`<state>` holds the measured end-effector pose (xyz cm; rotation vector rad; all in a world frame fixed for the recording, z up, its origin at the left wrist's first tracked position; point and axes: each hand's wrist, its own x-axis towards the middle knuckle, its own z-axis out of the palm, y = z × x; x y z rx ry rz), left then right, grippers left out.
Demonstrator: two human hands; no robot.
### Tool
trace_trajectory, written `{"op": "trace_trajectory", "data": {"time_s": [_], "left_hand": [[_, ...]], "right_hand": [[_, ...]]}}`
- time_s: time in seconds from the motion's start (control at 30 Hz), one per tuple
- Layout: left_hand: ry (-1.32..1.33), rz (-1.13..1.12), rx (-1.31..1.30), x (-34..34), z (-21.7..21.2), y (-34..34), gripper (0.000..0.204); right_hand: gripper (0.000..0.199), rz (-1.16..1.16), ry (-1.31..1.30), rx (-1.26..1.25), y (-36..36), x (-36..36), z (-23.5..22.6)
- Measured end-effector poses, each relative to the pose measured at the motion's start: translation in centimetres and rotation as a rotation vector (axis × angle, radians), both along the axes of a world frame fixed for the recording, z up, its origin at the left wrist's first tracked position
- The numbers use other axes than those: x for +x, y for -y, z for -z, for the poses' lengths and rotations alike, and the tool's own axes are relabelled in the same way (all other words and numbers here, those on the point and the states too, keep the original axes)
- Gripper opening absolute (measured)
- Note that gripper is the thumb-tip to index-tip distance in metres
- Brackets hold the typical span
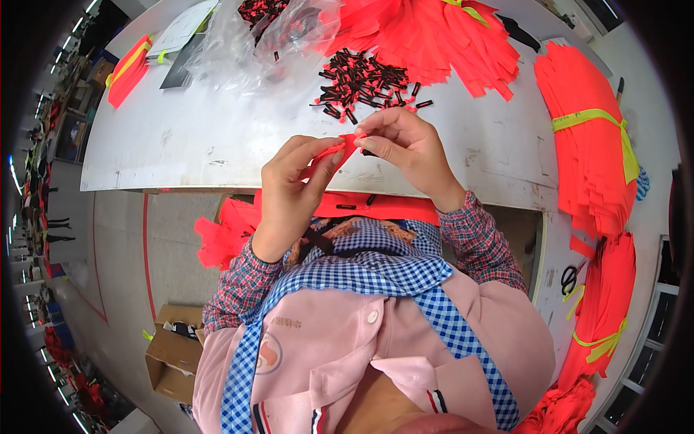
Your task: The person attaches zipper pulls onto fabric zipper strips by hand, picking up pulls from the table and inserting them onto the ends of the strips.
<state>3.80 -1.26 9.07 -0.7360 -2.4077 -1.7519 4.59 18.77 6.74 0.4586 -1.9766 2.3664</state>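
Above the table's front edge, a narrow red fabric strip (pixel 348 149) is stretched between my two hands. My left hand (pixel 288 189) pinches its left end between thumb and fingers. At the other end, my right hand (pixel 413 148) has thumb and forefinger closed on the strip. A small dark bit (pixel 368 152) shows below the right fingertips; I cannot make out what it is. Just beyond the hands lies a loose pile of small black tabs with red ends (pixel 365 81). More red fabric (pixel 394 207) lies across my lap, with a black tab on it.
The white table (pixel 210 145) carries a clear plastic bag (pixel 242 61) and a fanned stack of red strips (pixel 434 43) at the back. Tied red bundles (pixel 589 145) lie on the right, near black-handled scissors (pixel 570 279). An open cardboard box (pixel 173 354) stands on the floor at left.
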Motion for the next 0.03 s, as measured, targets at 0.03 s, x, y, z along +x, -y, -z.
{"op": "trace_trajectory", "data": {"time_s": [0.03], "left_hand": [[-0.016,-0.001,-0.024,0.11,-0.14,-0.03,0.020]], "right_hand": [[0.018,0.034,-0.065,0.088,0.14,0.19,0.06]]}}
